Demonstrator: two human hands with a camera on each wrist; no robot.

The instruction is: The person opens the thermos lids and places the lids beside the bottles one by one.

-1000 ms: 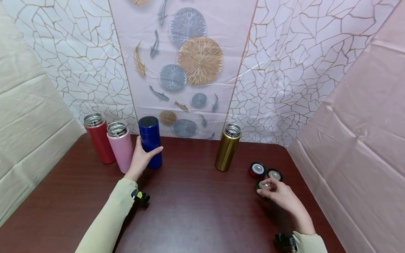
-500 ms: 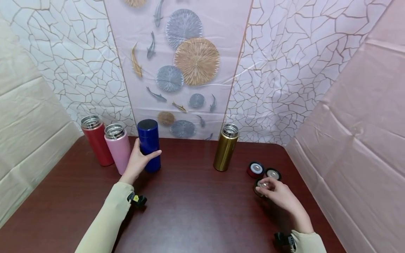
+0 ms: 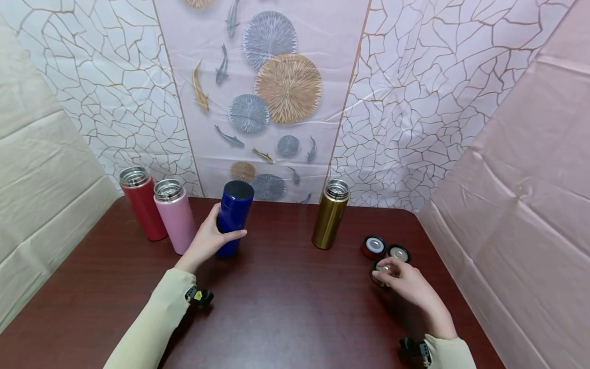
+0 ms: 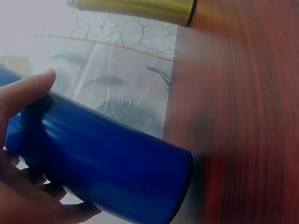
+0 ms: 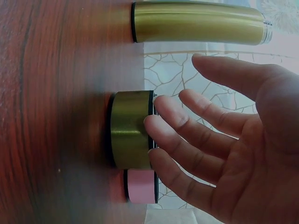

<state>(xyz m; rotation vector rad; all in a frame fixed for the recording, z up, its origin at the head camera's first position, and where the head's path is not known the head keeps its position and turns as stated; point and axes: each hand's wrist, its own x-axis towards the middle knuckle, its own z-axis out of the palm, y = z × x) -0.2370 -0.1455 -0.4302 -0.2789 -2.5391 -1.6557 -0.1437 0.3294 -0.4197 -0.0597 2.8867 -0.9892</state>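
Observation:
My left hand (image 3: 211, 237) grips the blue thermos bottle (image 3: 234, 210), thumb on the near side and fingers round the far side. The bottle has its black-topped lid on and leans a little to the right. In the left wrist view, the blue bottle (image 4: 112, 158) slants, its base close over the table. My right hand (image 3: 409, 284) hovers with loosely bent fingers at the gold lid (image 5: 133, 129), holding nothing. That lid stands upside down on the table beside a pink lid (image 5: 142, 186) and a red lid (image 3: 374, 247).
A red bottle (image 3: 146, 210) and a pink bottle (image 3: 178, 220), both lidless, stand at the back left. Further right stands a lidless gold bottle (image 3: 329, 218). Patterned cloth (image 3: 286, 154) hangs behind the dark red table (image 3: 276, 307), with plain cloth at both sides.
The left hand has moved the blue bottle to the right, away from the pink bottle, and tipped its top rightward. The right hand stays by the gold lid.

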